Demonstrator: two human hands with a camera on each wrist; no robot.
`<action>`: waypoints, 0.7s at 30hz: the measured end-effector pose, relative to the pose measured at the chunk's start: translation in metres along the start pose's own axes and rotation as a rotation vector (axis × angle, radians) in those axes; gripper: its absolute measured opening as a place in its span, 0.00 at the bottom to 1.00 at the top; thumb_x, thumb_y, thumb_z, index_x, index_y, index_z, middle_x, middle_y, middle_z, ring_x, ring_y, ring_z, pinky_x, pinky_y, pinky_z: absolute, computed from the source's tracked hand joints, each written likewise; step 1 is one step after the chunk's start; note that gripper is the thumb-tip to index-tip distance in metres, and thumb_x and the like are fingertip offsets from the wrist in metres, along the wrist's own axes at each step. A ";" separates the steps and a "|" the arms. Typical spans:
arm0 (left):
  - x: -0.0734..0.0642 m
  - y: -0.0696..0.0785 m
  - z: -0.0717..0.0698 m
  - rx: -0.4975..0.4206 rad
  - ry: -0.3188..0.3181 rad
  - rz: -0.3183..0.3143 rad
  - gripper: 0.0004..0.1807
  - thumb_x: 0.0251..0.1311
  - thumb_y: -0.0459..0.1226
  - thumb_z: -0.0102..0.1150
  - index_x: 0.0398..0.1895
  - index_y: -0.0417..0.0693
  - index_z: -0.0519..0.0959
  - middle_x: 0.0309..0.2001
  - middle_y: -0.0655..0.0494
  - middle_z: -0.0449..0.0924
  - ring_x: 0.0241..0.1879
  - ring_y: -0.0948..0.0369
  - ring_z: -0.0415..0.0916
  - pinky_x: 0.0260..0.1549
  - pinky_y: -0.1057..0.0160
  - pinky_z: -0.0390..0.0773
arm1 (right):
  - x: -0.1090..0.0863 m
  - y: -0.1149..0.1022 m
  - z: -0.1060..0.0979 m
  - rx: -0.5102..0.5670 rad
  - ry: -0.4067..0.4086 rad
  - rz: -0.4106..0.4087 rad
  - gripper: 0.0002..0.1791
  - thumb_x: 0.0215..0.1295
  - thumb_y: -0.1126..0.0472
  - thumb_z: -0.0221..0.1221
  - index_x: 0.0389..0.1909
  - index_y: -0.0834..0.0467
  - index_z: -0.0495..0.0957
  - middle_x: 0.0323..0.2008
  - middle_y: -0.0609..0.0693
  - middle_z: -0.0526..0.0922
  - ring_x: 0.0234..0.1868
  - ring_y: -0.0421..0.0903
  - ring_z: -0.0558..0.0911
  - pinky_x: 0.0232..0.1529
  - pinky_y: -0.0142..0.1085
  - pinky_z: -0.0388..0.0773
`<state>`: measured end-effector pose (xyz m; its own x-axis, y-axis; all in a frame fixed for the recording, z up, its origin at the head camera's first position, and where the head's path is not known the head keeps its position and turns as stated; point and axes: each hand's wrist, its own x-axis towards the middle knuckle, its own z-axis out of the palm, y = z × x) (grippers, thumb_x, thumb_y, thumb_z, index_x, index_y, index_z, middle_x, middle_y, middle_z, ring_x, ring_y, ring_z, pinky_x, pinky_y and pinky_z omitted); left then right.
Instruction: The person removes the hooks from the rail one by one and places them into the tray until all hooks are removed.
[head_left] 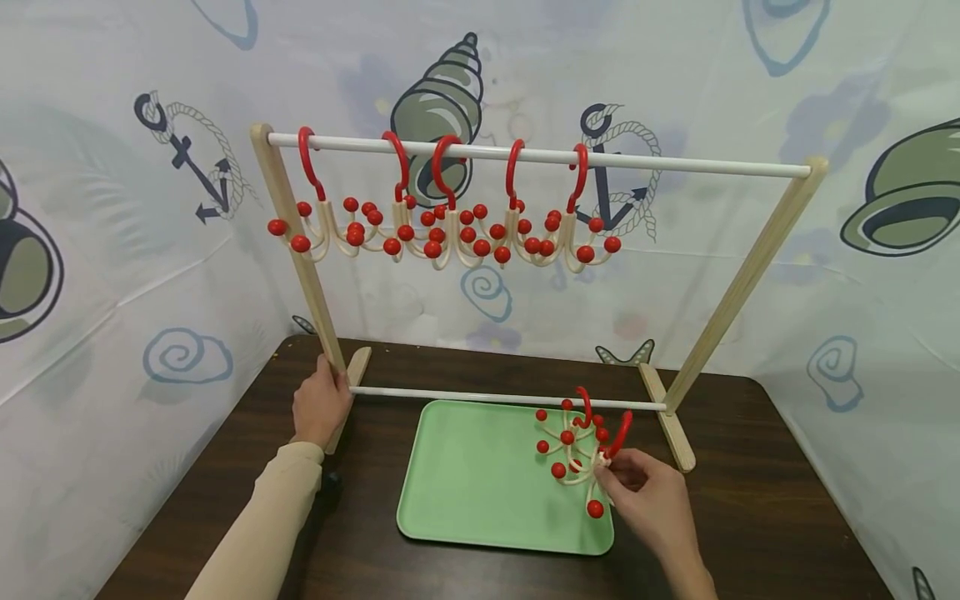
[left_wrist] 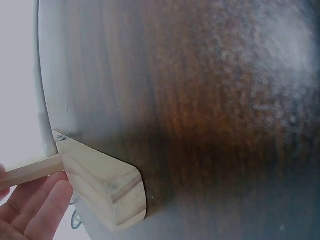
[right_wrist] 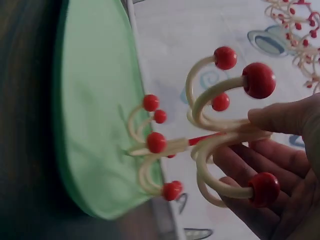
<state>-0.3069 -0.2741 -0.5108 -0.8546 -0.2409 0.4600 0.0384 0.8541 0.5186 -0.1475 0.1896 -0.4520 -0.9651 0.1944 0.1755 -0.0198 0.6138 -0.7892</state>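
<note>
My right hand (head_left: 654, 498) pinches the cream stem of a multi-arm hook hanger (head_left: 619, 435), between thumb and fingers. This hanger has a red hook and curved cream arms tipped with red balls, clear in the right wrist view. Just behind it, a second hook hanger (head_left: 567, 437) stands over the green tray's right side. With my left hand (head_left: 321, 404) I grip the base of the rack's left wooden upright (head_left: 318, 304). In the left wrist view, the thumb and fingers lie around that upright, beside the wooden foot (left_wrist: 102, 185).
Several like hangers (head_left: 452, 229) hang from the rack's white top rod (head_left: 697, 167), bunched from its left end to past the middle. A green tray (head_left: 480, 492) lies on the dark wooden table (head_left: 765, 508) before the lower rod (head_left: 465, 395). Behind hangs a sea-patterned cloth (head_left: 525, 75).
</note>
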 end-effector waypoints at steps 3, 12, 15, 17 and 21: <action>0.000 0.001 0.000 -0.003 0.001 -0.002 0.12 0.66 0.36 0.51 0.46 0.36 0.67 0.27 0.34 0.78 0.22 0.38 0.77 0.22 0.38 0.72 | -0.004 0.006 0.011 -0.004 0.027 0.033 0.08 0.56 0.57 0.71 0.34 0.56 0.85 0.27 0.45 0.85 0.27 0.38 0.83 0.31 0.32 0.78; 0.001 -0.002 0.002 -0.001 -0.004 -0.008 0.13 0.67 0.36 0.50 0.48 0.36 0.67 0.28 0.34 0.79 0.24 0.36 0.77 0.23 0.37 0.72 | -0.016 0.014 0.038 -0.013 0.092 0.081 0.07 0.54 0.58 0.72 0.32 0.55 0.86 0.28 0.46 0.86 0.26 0.39 0.84 0.30 0.33 0.79; 0.002 -0.003 0.002 0.000 -0.001 -0.005 0.13 0.66 0.36 0.51 0.48 0.36 0.68 0.28 0.34 0.79 0.24 0.36 0.77 0.24 0.37 0.72 | -0.016 0.017 0.044 -0.016 0.093 0.100 0.09 0.54 0.57 0.71 0.34 0.55 0.86 0.30 0.47 0.87 0.28 0.40 0.85 0.30 0.34 0.80; 0.001 -0.002 0.002 0.002 0.004 -0.002 0.13 0.66 0.36 0.51 0.48 0.36 0.67 0.28 0.33 0.79 0.25 0.36 0.77 0.24 0.37 0.72 | -0.016 0.018 0.047 -0.013 0.089 0.107 0.10 0.54 0.56 0.71 0.35 0.56 0.86 0.31 0.48 0.87 0.29 0.41 0.86 0.30 0.35 0.81; 0.001 -0.001 0.001 0.002 0.003 -0.002 0.13 0.66 0.36 0.51 0.48 0.35 0.67 0.28 0.33 0.79 0.25 0.35 0.77 0.25 0.36 0.72 | -0.016 0.021 0.054 -0.014 0.077 0.097 0.11 0.55 0.57 0.71 0.37 0.57 0.86 0.31 0.48 0.87 0.30 0.42 0.86 0.30 0.37 0.81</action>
<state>-0.3081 -0.2743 -0.5118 -0.8532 -0.2435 0.4612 0.0362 0.8545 0.5181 -0.1465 0.1584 -0.5032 -0.9394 0.3114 0.1436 0.0769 0.5994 -0.7967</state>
